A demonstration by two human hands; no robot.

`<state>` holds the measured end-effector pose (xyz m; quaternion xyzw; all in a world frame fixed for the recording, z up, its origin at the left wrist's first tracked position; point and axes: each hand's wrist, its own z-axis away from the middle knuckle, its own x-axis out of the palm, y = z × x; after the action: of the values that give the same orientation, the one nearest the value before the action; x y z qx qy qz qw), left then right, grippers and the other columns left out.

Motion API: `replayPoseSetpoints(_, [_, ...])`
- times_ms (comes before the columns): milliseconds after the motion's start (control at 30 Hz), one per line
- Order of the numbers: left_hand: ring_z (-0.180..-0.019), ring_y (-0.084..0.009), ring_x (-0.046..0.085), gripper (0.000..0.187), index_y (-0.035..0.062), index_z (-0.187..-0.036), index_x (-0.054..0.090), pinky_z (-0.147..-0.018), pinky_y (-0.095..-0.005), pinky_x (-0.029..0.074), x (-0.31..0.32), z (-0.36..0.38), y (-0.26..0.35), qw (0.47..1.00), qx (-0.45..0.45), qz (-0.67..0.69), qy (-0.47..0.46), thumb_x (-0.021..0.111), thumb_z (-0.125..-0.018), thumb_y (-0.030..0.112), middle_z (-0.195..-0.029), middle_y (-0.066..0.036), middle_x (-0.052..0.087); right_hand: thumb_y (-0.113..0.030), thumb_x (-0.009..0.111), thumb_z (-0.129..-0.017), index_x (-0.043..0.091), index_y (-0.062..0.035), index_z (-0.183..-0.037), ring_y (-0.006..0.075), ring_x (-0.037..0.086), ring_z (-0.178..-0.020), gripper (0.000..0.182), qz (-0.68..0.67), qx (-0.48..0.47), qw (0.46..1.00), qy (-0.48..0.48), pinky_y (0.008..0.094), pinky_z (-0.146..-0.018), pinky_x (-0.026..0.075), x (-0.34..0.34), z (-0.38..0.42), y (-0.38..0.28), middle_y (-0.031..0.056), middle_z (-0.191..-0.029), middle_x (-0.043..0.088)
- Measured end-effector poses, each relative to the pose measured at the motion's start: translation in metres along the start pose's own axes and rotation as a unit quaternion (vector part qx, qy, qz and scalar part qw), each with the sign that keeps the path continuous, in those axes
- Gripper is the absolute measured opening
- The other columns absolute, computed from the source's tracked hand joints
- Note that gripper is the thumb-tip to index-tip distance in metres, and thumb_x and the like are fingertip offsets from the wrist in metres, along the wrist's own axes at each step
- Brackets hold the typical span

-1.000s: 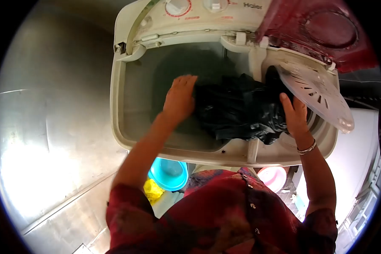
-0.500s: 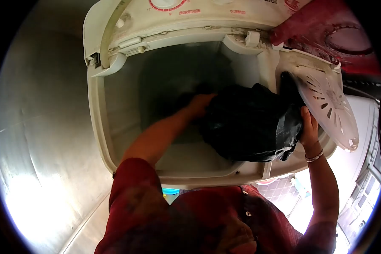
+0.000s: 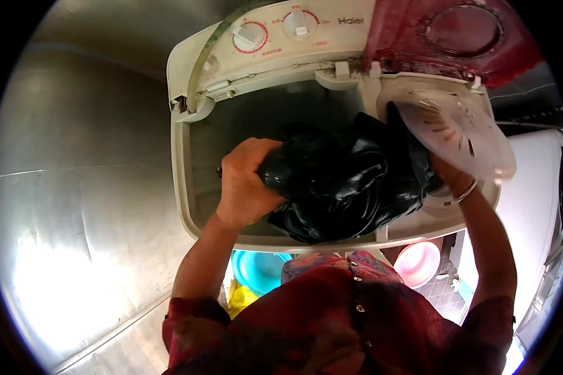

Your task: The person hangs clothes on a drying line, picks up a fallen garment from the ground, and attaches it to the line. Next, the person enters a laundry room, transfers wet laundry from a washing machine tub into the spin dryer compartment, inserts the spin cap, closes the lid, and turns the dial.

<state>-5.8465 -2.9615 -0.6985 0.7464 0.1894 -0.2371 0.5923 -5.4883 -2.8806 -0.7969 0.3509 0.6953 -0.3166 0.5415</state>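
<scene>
A wet, shiny black garment (image 3: 341, 187) is bunched over the divider between the wash tub (image 3: 184, 162) and the spin compartment of a twin-tub washing machine. On the wash-tub side, my left hand (image 3: 249, 178) is closed on the bunched cloth. My right hand (image 3: 445, 169) reaches into the spin side, against the garment's right end; its fingers are hidden by the cloth and the lid. Above that hand, a translucent slotted spin lid (image 3: 460, 134) stands tilted. Murky water shows at the back of the wash tub.
A control panel with two dials (image 3: 249, 37) runs along the back, beside a pale hose (image 3: 207, 53). The red machine cover (image 3: 394, 37) is raised. A metallic wall (image 3: 94, 144) borders the left. A blue basin (image 3: 256, 272) and a pink basin (image 3: 417, 265) are below.
My left hand has come up from deep in the tub, raising more of the black garment. My right hand has gone farther under the slotted lid. The camera view has shifted.
</scene>
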Motion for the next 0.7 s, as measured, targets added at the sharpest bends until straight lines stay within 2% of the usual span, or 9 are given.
replayPoseSetpoints(67, [-0.065,-0.0262,0.056,0.038,0.0049,-0.081,0.059,-0.06,-0.0305,0.044,0.008,-0.006,0.03,0.994,0.072,-0.048,0.062,0.075,-0.047,0.009,-0.072,-0.01,0.058,-0.022,0.05,-0.08,0.05,-0.0039,-0.11,0.031,0.056,-0.083,0.035,0.043,-0.029,0.999,-0.011,0.0312,-0.08,0.041,-0.024,-0.012,0.021,0.014,-0.102,0.055])
replayPoseSetpoints(100, [-0.065,-0.0262,0.056,0.038,0.0049,-0.081,0.059,-0.06,-0.0305,0.044,0.014,-0.011,0.046,0.994,0.077,-0.046,0.056,0.075,-0.047,0.009,-0.072,-0.01,0.058,-0.03,0.049,-0.081,0.052,-0.0045,-0.109,0.0272,0.055,-0.087,0.038,-0.212,0.098,0.972,0.015,0.0312,-0.081,0.039,-0.051,-0.03,0.022,0.0127,-0.104,0.055])
replayPoseSetpoints(133, [-0.065,-0.0264,0.056,0.037,0.0048,-0.08,0.059,-0.06,-0.0317,0.044,0.022,-0.017,0.062,0.991,0.105,-0.049,0.067,0.074,-0.047,0.012,-0.07,-0.009,0.058,-0.039,0.047,-0.082,0.053,-0.005,-0.108,0.0233,0.053,-0.091,0.043,-0.449,0.216,0.866,0.047,0.0311,-0.082,0.038,-0.076,-0.046,0.017,0.0115,-0.105,0.056])
replayPoseSetpoints(267, [-0.064,-0.0269,0.055,0.028,0.0049,-0.072,0.057,-0.058,-0.0351,0.043,0.075,-0.058,0.121,0.966,0.237,-0.087,0.061,0.068,-0.049,0.014,-0.065,-0.009,0.056,-0.055,0.035,-0.084,0.052,-0.0064,-0.112,0.0147,0.041,-0.109,0.059,-0.556,0.25,0.793,-0.007,0.0339,-0.094,0.026,-0.098,-0.035,0.026,0.0059,-0.113,0.051])
replayPoseSetpoints(333, [-0.063,-0.0274,0.054,0.024,0.0053,-0.07,0.057,-0.056,-0.0344,0.042,0.122,-0.079,0.131,0.942,0.303,-0.142,-0.004,0.064,-0.048,0.012,-0.066,-0.008,0.057,-0.058,0.033,-0.083,0.051,-0.0074,-0.113,0.0151,0.041,-0.109,0.061,-0.694,0.25,0.67,-0.086,0.0321,-0.094,0.025,-0.097,-0.026,0.046,0.0047,-0.115,0.051])
replayPoseSetpoints(400, [-0.066,-0.0263,0.055,0.021,0.0075,-0.071,0.059,-0.061,-0.0323,0.042,0.17,-0.096,0.141,0.931,0.251,-0.249,-0.091,0.063,-0.051,0.009,-0.069,-0.008,0.06,-0.058,0.034,-0.083,0.051,-0.0062,-0.113,0.0155,0.041,-0.11,0.062,-0.724,0.224,0.648,-0.077,0.0331,-0.095,0.026,-0.101,-0.011,0.073,0.0055,-0.115,0.05])
replayPoseSetpoints(533, [-0.075,-0.0282,0.057,0.023,0.0049,-0.08,0.06,-0.065,-0.0374,0.044,0.247,-0.137,0.117,0.868,0.182,-0.383,-0.257,0.059,-0.058,0.012,-0.074,-0.013,0.061,-0.042,0.041,-0.087,0.051,-0.0024,-0.112,0.0183,0.044,-0.107,0.048,-0.596,0.227,0.77,-0.023,0.0304,-0.092,0.032,-0.098,0.023,0.079,0.0079,-0.112,0.051])
replayPoseSetpoints(600, [-0.079,-0.0273,0.056,0.021,0.0047,-0.08,0.06,-0.068,-0.0373,0.043,0.269,-0.145,0.105,0.872,0.185,-0.393,-0.224,0.059,-0.06,0.013,-0.077,-0.012,0.06,-0.023,0.047,-0.088,0.05,0.0004,-0.11,0.019,0.047,-0.103,0.033,-0.456,0.193,0.867,0.049,0.0273,-0.09,0.034,-0.086,0.038,0.063,0.0103,-0.113,0.05])
replayPoseSetpoints(700, [-0.087,-0.0251,0.052,0.02,0.0047,-0.085,0.059,-0.073,-0.035,0.041,0.274,-0.14,0.091,0.887,0.326,-0.319,-0.071,0.058,-0.068,0.015,-0.084,-0.009,0.056,-0.019,0.046,-0.087,0.041,-0.0018,-0.12,0.0197,0.044,-0.105,0.037,-0.463,0.188,0.857,0.126,0.0286,-0.091,0.033,-0.07,0.06,0.022,0.012,-0.116,0.046])
